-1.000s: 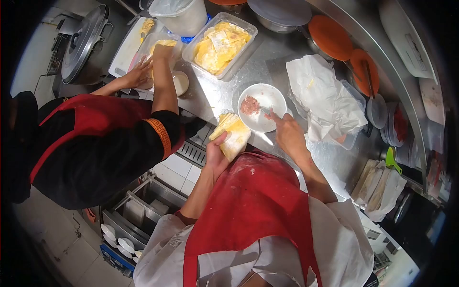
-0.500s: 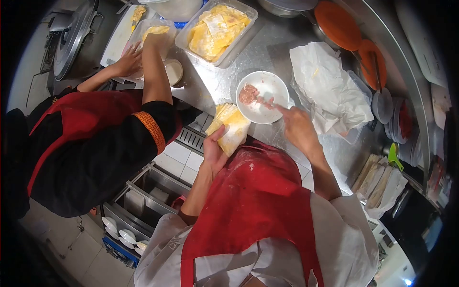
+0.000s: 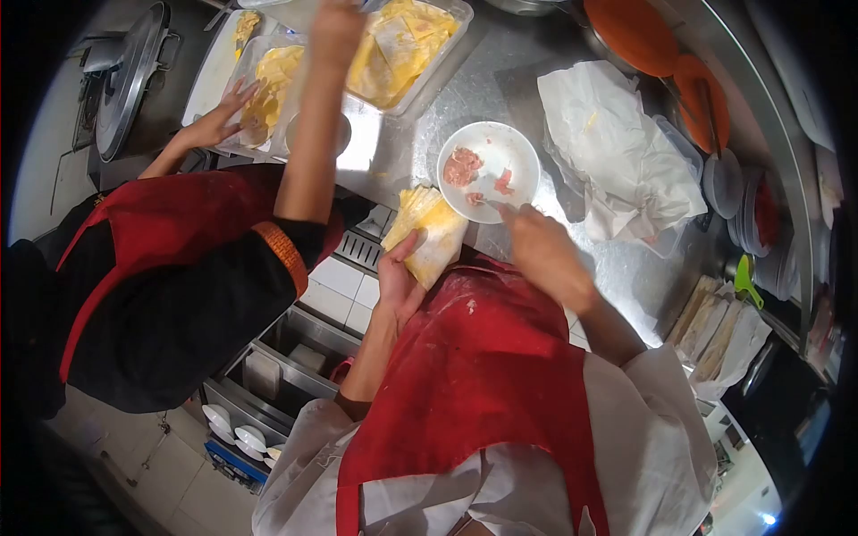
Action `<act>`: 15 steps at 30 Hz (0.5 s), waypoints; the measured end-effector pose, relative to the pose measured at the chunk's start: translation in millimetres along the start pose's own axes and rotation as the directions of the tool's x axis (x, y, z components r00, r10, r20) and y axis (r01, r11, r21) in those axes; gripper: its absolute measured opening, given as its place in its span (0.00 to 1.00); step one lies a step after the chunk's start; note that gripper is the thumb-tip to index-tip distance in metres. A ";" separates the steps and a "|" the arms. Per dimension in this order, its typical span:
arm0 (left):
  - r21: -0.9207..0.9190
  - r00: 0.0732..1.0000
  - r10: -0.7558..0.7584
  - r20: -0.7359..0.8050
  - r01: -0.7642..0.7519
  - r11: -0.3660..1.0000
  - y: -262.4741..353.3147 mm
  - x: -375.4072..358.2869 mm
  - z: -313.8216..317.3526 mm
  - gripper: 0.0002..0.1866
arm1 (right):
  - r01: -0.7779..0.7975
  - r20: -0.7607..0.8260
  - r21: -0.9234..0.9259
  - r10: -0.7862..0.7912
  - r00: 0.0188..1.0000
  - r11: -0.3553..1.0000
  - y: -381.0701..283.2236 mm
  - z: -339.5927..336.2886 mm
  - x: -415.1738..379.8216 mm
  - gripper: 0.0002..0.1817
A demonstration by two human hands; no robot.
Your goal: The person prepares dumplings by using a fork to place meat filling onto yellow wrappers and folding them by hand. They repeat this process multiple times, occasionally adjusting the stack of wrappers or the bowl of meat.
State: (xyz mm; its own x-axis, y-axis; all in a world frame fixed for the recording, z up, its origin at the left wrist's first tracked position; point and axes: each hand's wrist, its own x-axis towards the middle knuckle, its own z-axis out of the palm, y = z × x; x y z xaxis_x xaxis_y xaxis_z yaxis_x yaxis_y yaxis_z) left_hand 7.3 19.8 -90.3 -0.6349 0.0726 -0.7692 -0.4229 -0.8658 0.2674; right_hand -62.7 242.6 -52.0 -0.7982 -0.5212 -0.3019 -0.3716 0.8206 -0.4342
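Note:
My left hand (image 3: 401, 284) is closed around a stack of floury yellow dough wrappers (image 3: 430, 234), thumb on top, just above the red apron. Touching or nearly touching the stack's far edge is a white bowl (image 3: 517, 154) holding pink minced meat (image 3: 462, 167). One larger lump lies at the bowl's left, with smaller bits toward the right and near side. At the near right rim is my right hand (image 3: 547, 250), fingers pressed together and pointing into the bowl. Whatever it holds, if anything, is too small to make out.
Left of me a co-worker's hand (image 3: 214, 125) touches a plastic tub of yellow sheets; the other arm reaches across a larger tub (image 3: 466, 16). Crumpled white paper (image 3: 617, 152) lies right of the bowl. Orange lids (image 3: 630, 36) and a green-handled tool (image 3: 747, 282) line the right side.
My right hand has drawn back from mid-bowl to the near rim. The smeared meat now lies in separate bits. The co-worker's one arm has moved up toward the larger tub.

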 end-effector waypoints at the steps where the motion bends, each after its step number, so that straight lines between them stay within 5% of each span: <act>1: 0.010 1.000 0.006 -0.014 -0.006 1.000 0.3 -1.9 0.5 0.26 | 0.060 -0.011 0.108 -0.059 0.998 0.992 14.6 -2.8 6.0 0.23; 2: 0.020 1.000 0.012 -0.025 -0.011 1.000 0.6 -3.7 1.6 0.25 | 0.121 -0.029 0.213 -0.117 0.993 0.970 31.1 -6.2 13.1 0.21; 5: 0.056 0.997 0.037 -0.073 -0.033 0.998 6.1 -16.4 5.4 0.25 | -0.048 0.153 0.602 -0.056 0.987 0.797 63.5 -20.7 15.8 0.21; 8: 0.050 0.999 0.037 -0.025 -0.036 0.998 12.9 -29.7 7.7 0.26 | -0.464 0.533 0.752 -0.019 0.846 0.469 51.8 -62.3 7.6 0.22; 11: -0.081 0.981 -0.048 0.189 0.064 0.995 19.4 -35.0 3.7 0.27 | -0.457 0.524 0.840 -0.216 0.824 0.293 50.4 -56.5 4.9 0.23; 15: -0.080 0.952 -0.059 0.301 0.087 0.993 20.2 -35.8 9.0 0.29 | -0.379 0.473 0.852 -0.220 0.854 0.362 41.2 -48.3 5.4 0.23</act>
State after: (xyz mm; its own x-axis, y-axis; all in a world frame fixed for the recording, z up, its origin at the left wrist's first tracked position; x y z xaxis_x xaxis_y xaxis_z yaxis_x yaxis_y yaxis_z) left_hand 15.7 4.1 -52.1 -0.7741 0.2694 -0.5728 -0.4235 -0.8930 0.1523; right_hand -105.2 284.9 -30.5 -0.3757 -0.7358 -0.5635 0.5718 0.2944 -0.7657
